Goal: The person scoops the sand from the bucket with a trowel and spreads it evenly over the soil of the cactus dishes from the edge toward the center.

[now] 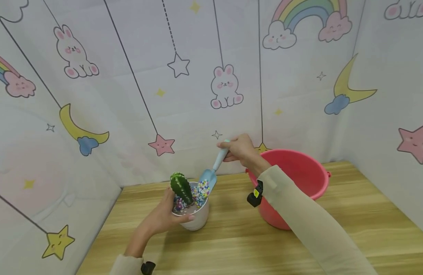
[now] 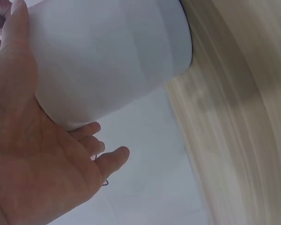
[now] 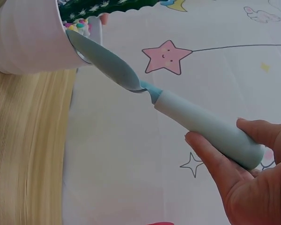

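In the head view a white plant pot (image 1: pixel 197 220) holds a green cactus (image 1: pixel 181 188) and small multicoloured beads (image 1: pixel 180 204). My left hand (image 1: pixel 159 215) grips the pot around its upper side, thumb at the near side. The left wrist view shows the pot's smooth wall (image 2: pixel 107 51) against the palm and fingers. With thumb and fingers my right hand (image 1: pixel 242 149) holds the pale handle of a light blue hand trowel (image 1: pixel 220 158). Its blade slants down over the pot's rim, with beads at its lower end. In the right wrist view the trowel's blade (image 3: pixel 105 61) tip reaches inside the rim.
A red bucket (image 1: pixel 294 172) stands to the right, partly behind the right forearm. Wood-grain tabletop (image 1: pixel 228 244) lies under both containers. Behind it hangs a pale cloth (image 1: pixel 194 114) printed with rabbits, stars and moons, close beyond the right hand.
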Motion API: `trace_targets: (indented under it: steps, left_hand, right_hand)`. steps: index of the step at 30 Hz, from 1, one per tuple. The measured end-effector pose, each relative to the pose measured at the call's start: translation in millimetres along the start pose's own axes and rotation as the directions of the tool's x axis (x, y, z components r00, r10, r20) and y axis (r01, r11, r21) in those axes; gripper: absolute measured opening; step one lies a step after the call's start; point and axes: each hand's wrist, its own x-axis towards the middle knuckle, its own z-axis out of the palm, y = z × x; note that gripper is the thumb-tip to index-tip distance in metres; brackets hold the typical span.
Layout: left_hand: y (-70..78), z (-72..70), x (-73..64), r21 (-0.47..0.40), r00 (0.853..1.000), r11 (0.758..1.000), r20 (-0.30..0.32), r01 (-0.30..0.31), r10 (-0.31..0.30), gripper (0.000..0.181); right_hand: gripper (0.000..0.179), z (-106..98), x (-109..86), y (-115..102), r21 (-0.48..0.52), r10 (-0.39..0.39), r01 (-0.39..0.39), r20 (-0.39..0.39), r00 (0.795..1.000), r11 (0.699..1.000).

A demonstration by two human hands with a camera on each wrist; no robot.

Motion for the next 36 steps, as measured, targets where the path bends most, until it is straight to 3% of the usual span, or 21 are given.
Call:
trace_targets:
  steps: [11, 18, 36]
  left_hand:
    - [18.2, 2.9, -6.9, 0.062, 0.997, 0.995, -0.018, 0.079, -0.078, 0.125]
    - [20.4, 6.9, -6.4, 0.063, 0.997, 0.996, -0.056, 0.065, -0.061, 0.118]
    - [21.2, 7.6, -7.5, 0.083, 0.996, 0.995, -0.063, 0.061, -0.055, 0.118]
  right_hand:
    - [0.034, 4, -3.0, -2, -0.059, -0.025, 0.023, -0.026, 0.999, 0.998]
    - [0.035, 6, -7.4, -6, -0.072, -0.045, 0.042, -0.035, 0.998, 0.997]
    - [0.038, -3, -17.0, -18, -0.121, -0.117, 0.108, -0.071, 0.991, 0.987]
